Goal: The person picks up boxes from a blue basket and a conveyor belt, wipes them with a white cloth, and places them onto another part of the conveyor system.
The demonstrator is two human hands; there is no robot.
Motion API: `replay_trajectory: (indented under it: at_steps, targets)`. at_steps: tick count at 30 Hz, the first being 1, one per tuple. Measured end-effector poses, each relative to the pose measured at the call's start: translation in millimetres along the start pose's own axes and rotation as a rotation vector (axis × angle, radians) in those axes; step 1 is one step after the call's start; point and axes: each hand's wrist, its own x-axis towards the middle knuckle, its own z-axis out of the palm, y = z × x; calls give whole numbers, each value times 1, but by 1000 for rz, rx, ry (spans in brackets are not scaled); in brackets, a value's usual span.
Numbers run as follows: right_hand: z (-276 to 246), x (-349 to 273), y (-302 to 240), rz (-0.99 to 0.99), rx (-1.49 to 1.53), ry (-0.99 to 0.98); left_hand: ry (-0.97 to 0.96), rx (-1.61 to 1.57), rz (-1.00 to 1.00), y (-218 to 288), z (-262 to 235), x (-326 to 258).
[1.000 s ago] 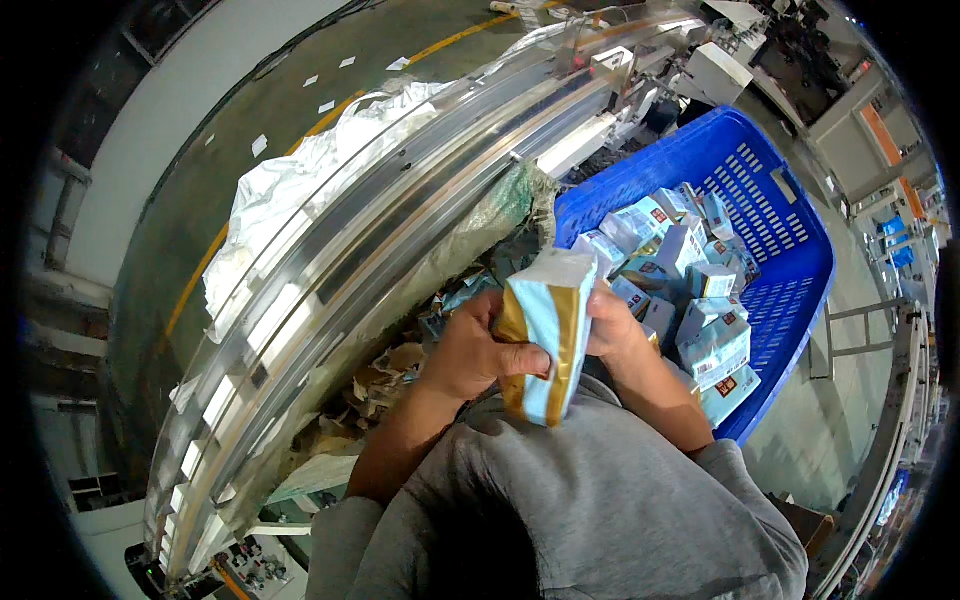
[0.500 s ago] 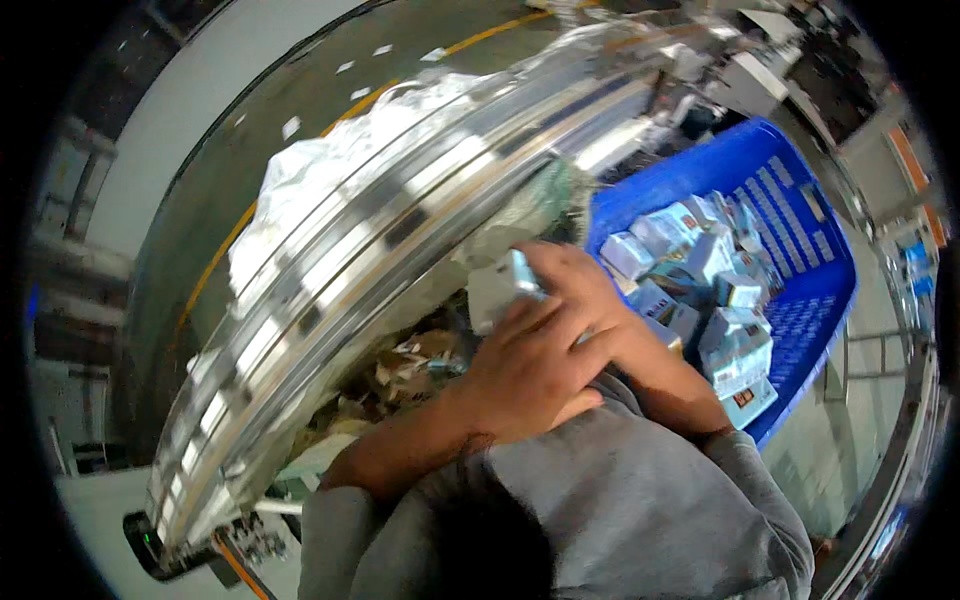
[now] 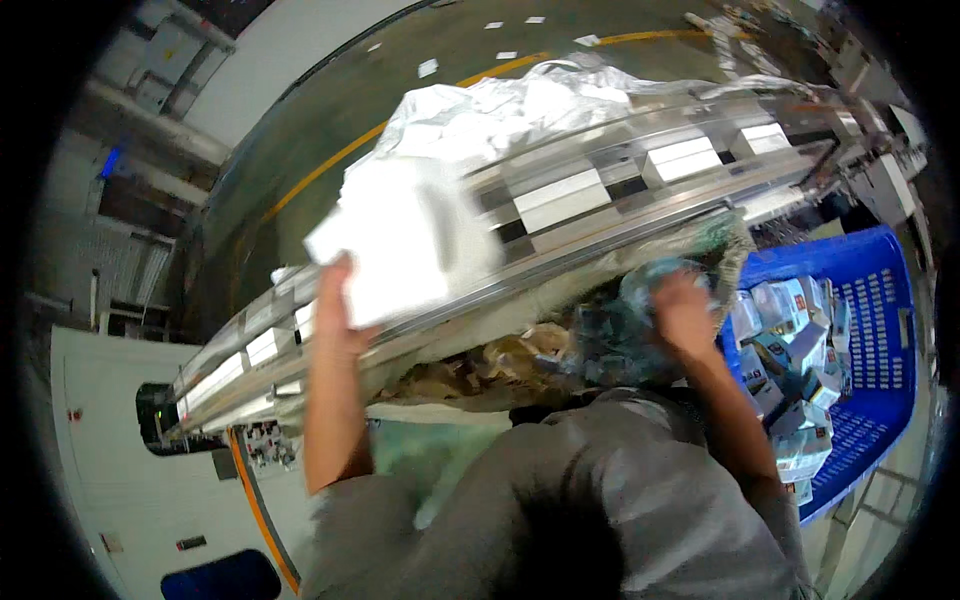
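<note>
A white, flat-faced block (image 3: 400, 240), smeared by motion, is above the conveyor at the left. My left hand (image 3: 340, 305) grips its lower left edge between thumb and fingers. To the right, my right hand (image 3: 685, 310) hovers over an open sack (image 3: 440, 350) that lies between my body and the conveyor. A pale blue, see-through-looking smear (image 3: 620, 335) spreads beside and below that hand. Motion blur hides the fingers and whether they hold it. Crumpled brown scraps (image 3: 530, 355) fill the part of the sack that shows.
White boxes (image 3: 565, 200) sit spaced along the metal-railed conveyor (image 3: 560, 262). On the right stands a blue slotted basket (image 3: 880, 310) with several light blue and white cartons (image 3: 805, 440). White sheeting (image 3: 490, 110) bunches along the conveyor's far side. Paper scraps (image 3: 428, 68) lie on the floor.
My hands were close together around a small pale carton over the sack; now they are apart. The left has gone left with the white block, the right to the right. The whole view has turned.
</note>
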Motion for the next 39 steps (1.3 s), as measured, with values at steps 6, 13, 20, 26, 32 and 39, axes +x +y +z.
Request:
replay_trajectory:
  at_steps: [6, 13, 20, 26, 32, 39]
  targets:
    - [-87, -38, 4, -30, 673, 339, -127, 297, -522, 1, -51, 63]
    - [-110, -121, 63, 319, 700, 371, -399, 499, -726, -76, 14, 143]
    - [-50, -139, 150, 593, 493, -7, -548, 1100, -438, -66, 83, 127]
    - [-3, -113, 147, 590, 255, -846, -375, 993, 771, -34, 141, 61]
    - [12, -120, 148, 312, 229, -896, -713, 1143, 950, -66, 141, -4]
    - [-168, -126, 126, 182, 757, -186, -937, 831, 505, -108, 191, -29]
